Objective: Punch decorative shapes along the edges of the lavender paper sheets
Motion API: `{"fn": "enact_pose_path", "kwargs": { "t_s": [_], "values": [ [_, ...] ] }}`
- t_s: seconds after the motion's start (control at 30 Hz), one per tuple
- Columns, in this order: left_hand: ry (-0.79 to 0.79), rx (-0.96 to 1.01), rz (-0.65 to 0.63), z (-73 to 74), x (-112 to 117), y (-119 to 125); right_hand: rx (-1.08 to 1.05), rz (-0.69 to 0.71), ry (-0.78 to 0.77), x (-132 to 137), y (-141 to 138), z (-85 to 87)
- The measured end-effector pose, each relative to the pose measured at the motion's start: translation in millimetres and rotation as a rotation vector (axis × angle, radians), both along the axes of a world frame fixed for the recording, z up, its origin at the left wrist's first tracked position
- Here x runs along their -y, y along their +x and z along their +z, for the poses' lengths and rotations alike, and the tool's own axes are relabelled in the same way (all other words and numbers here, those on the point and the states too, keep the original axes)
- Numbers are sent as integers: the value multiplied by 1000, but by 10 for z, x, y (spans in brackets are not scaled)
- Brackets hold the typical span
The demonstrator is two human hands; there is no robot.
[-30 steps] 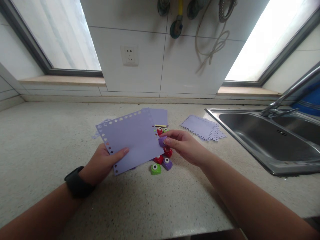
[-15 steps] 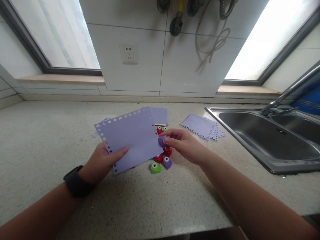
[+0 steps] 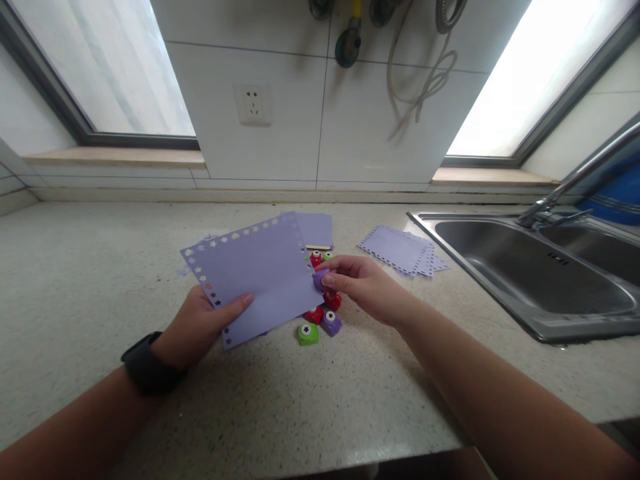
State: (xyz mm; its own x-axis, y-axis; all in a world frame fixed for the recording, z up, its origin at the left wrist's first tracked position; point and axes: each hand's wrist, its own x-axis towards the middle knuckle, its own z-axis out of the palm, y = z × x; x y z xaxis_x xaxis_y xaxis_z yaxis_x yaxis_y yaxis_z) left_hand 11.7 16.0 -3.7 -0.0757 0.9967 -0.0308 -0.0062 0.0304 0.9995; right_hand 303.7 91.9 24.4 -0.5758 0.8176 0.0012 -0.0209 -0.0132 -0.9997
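Observation:
A purple sheet of paper point(image 3: 250, 280) is held up at a tilt by my left hand point(image 3: 200, 320), thumb on top and fingers hidden beneath. Small shapes are punched along its left, top and right edges. At the sheet's right edge, my right hand point(image 3: 363, 283) grips a purple craft punch point(image 3: 320, 279) between thumb and fingers. Close below it lie red punches point(image 3: 333, 300), another purple punch point(image 3: 331, 323) and a green punch point(image 3: 308, 333). One more red punch point(image 3: 316, 258) sits behind, by the paper's edge.
A purple paper stack point(image 3: 317, 230) lies behind the held sheet. Several purple sheets with punched edges point(image 3: 395, 250) lie to the right, beside the steel sink point(image 3: 530, 267). Purple scraps point(image 3: 184, 271) lie at the left. A tiled wall with a socket point(image 3: 253, 103) stands behind the counter.
The whole view has shifted slightly, so everything sits a little further left. Both hands keep their hold on the sheet and the purple punch; little else differs.

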Motion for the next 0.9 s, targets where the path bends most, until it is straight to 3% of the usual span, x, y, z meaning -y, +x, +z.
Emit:
{"fn": "enact_pose_path", "kwargs": {
  "t_s": [0.9],
  "values": [
    [99, -156, 18, 35, 18, 29, 11, -14, -2, 28, -29, 29]
  ]
}}
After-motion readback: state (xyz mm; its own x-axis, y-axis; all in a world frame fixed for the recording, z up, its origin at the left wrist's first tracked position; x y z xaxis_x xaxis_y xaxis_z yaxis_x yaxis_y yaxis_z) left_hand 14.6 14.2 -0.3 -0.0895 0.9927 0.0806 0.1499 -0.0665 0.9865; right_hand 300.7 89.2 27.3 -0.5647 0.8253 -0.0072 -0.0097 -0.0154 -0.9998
